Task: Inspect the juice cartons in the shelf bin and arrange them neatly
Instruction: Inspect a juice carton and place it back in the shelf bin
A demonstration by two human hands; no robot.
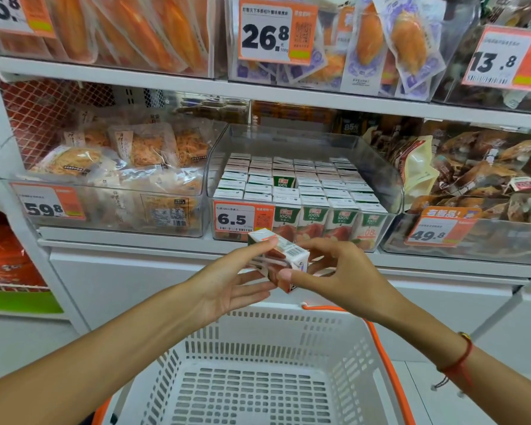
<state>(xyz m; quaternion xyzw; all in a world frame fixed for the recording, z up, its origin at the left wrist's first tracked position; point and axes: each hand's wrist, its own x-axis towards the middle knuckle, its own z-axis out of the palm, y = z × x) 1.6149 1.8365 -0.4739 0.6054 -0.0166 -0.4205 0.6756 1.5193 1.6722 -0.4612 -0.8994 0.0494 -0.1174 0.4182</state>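
Note:
A clear plastic shelf bin (380, 176) holds several rows of small juice cartons (319, 191) standing upright, white tops up. A gap in the third row shows the green face of a carton (284, 181) behind it. In front of the bin, both hands hold one juice carton (284, 256) tilted on its side, barcode facing up. My left hand (230, 283) pinches its left end with thumb on top and fingers beneath. My right hand (334, 271) grips its right end, thumb at the near corner.
A white shopping basket (288, 332) with orange handles sits below my arms. Clear bins of packaged snacks flank the juice bin left (105, 204) and right (472, 240). A 6.5 price tag (235, 220) hangs on the juice bin's front. Shelf edge runs above.

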